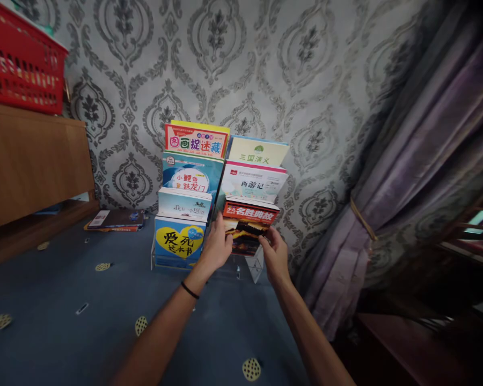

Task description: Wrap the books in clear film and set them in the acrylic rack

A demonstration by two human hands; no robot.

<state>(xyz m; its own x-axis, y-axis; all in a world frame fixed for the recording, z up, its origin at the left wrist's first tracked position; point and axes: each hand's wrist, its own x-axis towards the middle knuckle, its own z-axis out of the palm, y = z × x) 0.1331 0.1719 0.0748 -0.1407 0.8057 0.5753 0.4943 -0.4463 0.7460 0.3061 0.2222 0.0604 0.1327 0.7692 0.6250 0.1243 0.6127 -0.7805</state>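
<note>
Both hands grip a dark book with a red title band [249, 214] at the front right of a tiered clear book rack [256, 268]. My left hand [218, 244] holds its left edge, with a black band round the wrist. On its right edge, my right hand [274, 252] has the thumb on the cover. Behind it stand a white book with a pink edge [245, 182] and a pale green book [257, 153]. In the left column are a blue book with a yellow heart [179, 244], a pale blue book [183, 206], a teal book [193, 172] and a red-bordered book [195, 141].
The rack stands on a blue patterned cloth surface [116, 300] against a patterned wall [306, 69]. Several flat books [116, 219] lie to the left. A red basket [24, 64] rests on a wooden cabinet [36, 161]. A tied purple curtain [358, 257] hangs at the right.
</note>
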